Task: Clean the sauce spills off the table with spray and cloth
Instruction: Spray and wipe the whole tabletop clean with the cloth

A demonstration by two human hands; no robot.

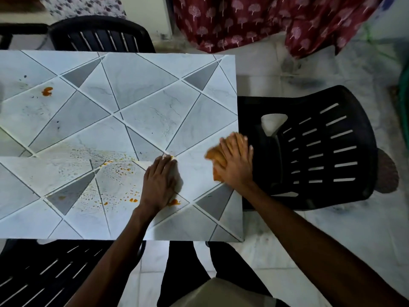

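Observation:
An orange cloth lies on the table near its right edge, pressed flat under my right hand. My left hand rests palm down on the table, fingers together, holding nothing. Orange sauce spots are scattered left of my left hand. A larger sauce blob sits by its wrist. Another sauce stain lies at the far left of the table. No spray bottle is in view.
A black plastic chair stands against the table's right edge. A second black chair is at the far side, and a third chair at the near left. Red patterned fabric hangs at the back.

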